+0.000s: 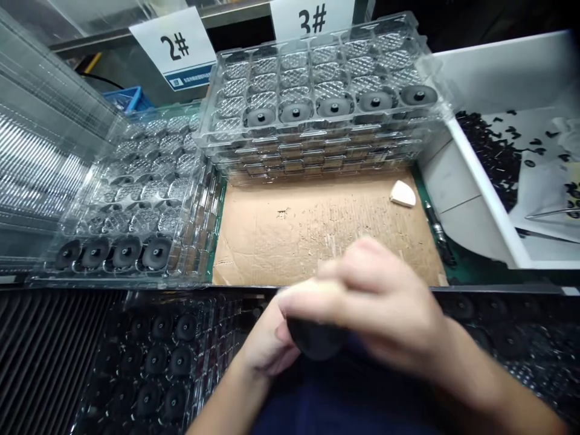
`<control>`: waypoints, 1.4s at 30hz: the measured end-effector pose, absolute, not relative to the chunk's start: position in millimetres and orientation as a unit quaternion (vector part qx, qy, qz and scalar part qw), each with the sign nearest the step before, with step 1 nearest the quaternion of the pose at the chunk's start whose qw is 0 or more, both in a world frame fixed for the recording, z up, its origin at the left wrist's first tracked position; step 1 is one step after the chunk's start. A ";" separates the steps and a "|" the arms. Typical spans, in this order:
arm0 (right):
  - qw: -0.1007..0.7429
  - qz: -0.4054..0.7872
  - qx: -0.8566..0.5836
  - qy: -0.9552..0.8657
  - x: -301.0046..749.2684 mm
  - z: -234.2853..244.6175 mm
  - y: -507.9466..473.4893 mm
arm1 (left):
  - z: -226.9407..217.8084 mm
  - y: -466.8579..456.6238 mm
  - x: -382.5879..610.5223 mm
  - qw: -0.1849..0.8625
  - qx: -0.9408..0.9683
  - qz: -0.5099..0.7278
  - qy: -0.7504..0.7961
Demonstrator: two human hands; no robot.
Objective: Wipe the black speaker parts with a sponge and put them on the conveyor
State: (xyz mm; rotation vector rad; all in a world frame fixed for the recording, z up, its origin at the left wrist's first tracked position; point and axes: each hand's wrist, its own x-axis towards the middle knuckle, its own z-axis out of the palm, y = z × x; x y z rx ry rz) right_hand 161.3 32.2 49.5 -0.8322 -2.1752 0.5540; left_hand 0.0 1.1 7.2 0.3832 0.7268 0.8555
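Observation:
My two hands meet low in the middle, over the near edge of a brown cardboard sheet (294,229). A round black disc part (315,339) sits between them. My right hand (376,302) is on top with its fingers curled over the disc, smeared by motion. Cupped under it from the left is my left hand (267,347). A clear blister tray (312,96) at the back, under the 3# sign (312,18), holds a row of black discs in its front pockets.
A second clear tray (136,193) on the left, below the 2# sign (174,48), has several black discs in its front row. A white bin (489,199) at right holds small black parts. A white pad (402,194) and a dark pen-like tool (438,232) lie nearby.

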 end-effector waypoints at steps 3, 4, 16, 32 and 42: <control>0.367 0.262 -0.475 -0.755 185.7 10.8 52.0 | 5.3 0.1 2.2 0.868 0.146 0.389 0.273; 0.345 0.291 -0.514 -0.729 193.4 -6.5 56.7 | 4.1 -0.3 2.2 0.875 0.133 0.387 0.258; 0.418 0.266 -0.597 -0.631 185.9 -56.0 14.2 | -8.0 2.7 1.6 0.901 0.090 0.367 0.214; 0.439 0.417 -0.554 -0.571 184.9 -20.1 2.4 | -21.0 6.4 -9.3 0.444 0.716 0.390 0.371; 0.323 0.741 -0.391 -0.440 182.2 4.6 15.2 | -23.6 1.2 -14.0 0.584 0.601 0.394 0.376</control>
